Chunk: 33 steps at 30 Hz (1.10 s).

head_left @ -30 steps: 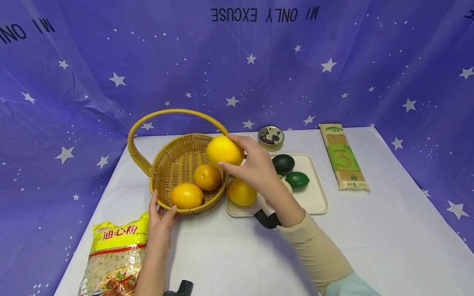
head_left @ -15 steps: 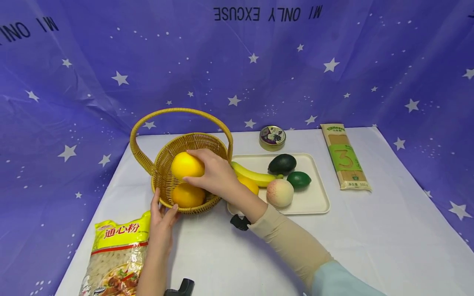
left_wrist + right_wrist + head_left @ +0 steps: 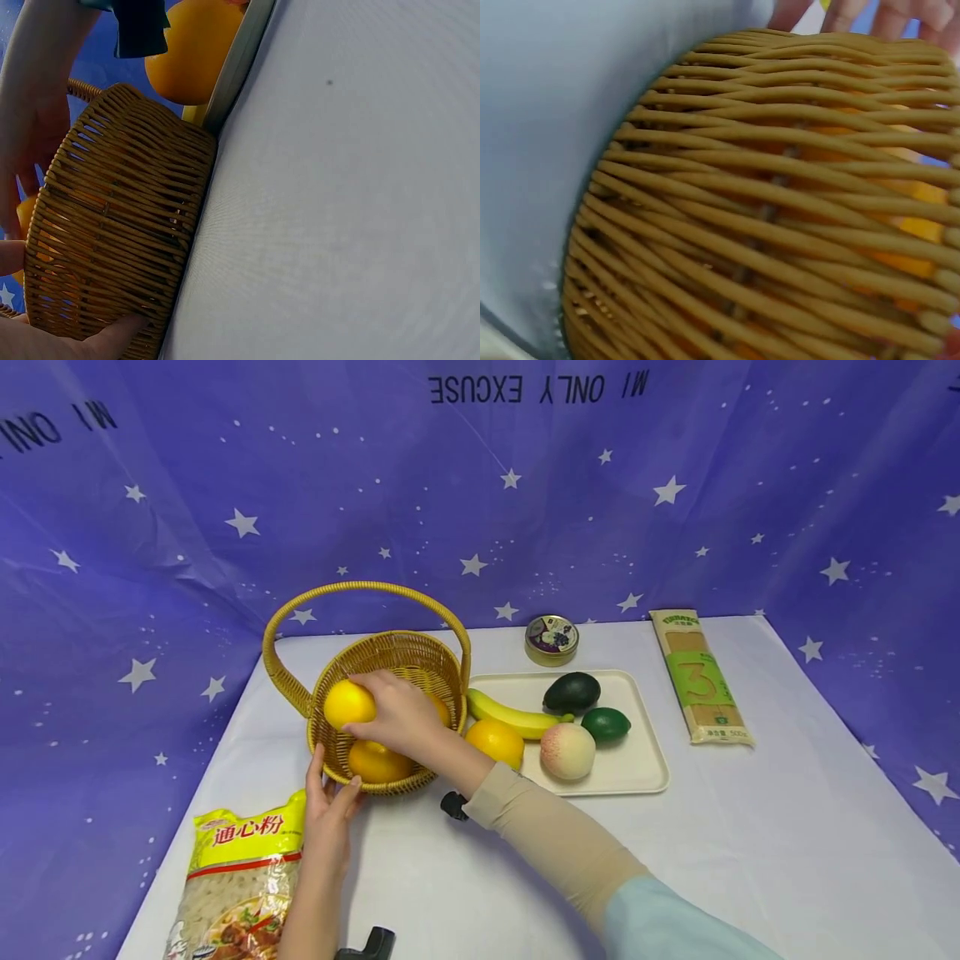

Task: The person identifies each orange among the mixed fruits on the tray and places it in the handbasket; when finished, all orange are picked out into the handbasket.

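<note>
My right hand (image 3: 401, 714) is inside the wicker basket (image 3: 408, 647), gripping a bright yellow orange (image 3: 350, 705) near the basket's left wall. Beneath that hand lies another yellow-orange fruit (image 3: 378, 762); a second one (image 3: 440, 710) is mostly hidden behind the fingers. At the basket's front left, my left hand (image 3: 328, 814) holds the rim and side. In the left wrist view its thumb (image 3: 120, 335) presses the woven outer wall. The right wrist view is filled mainly by the basket's weave (image 3: 780, 187), with fruit showing through the gaps.
Right of the basket, a cream tray (image 3: 637, 768) bears a banana (image 3: 517, 717), a yellow-orange fruit (image 3: 495, 743), a peach (image 3: 567, 751), and two dark green fruits. Around it are a round tin (image 3: 551, 640), a noodle pack (image 3: 697, 681) and a macaroni bag (image 3: 240, 885).
My right hand has carried the orange from above the basket's right rim leftward and down into the basket. The left hand has stayed at the rim.
</note>
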Available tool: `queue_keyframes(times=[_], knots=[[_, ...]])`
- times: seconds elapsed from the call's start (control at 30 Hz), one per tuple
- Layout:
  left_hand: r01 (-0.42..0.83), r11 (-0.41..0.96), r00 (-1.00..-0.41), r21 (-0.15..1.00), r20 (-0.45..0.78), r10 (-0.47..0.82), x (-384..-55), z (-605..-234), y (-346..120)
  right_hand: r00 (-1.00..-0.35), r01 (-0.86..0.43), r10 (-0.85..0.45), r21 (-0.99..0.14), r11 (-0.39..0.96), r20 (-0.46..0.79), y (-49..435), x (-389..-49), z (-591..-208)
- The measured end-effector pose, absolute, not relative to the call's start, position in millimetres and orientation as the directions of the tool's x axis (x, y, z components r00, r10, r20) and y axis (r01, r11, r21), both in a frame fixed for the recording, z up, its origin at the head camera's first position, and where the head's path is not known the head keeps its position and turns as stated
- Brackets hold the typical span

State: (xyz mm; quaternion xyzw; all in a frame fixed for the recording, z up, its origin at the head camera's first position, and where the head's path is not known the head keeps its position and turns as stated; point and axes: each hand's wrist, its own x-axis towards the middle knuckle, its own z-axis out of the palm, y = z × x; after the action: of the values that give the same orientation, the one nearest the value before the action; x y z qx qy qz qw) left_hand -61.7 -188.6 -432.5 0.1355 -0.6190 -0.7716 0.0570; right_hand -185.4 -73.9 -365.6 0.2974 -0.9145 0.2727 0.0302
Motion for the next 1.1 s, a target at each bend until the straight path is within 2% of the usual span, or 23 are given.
queue_keyframes(times=[0.47,1.1], knots=[[-0.088,-0.226,-0.955,0.97,-0.146,-0.257,-62,-433,-188,-0.825,-0.558,-0.536,-0.409,0.722,0.181,-83,-200,-382],[-0.08,-0.232,-0.955,0.969,-0.141,-0.261,-61,-432,-186,-0.807,-0.588,-0.578,-0.259,0.766,0.123,-92,-199,-387]])
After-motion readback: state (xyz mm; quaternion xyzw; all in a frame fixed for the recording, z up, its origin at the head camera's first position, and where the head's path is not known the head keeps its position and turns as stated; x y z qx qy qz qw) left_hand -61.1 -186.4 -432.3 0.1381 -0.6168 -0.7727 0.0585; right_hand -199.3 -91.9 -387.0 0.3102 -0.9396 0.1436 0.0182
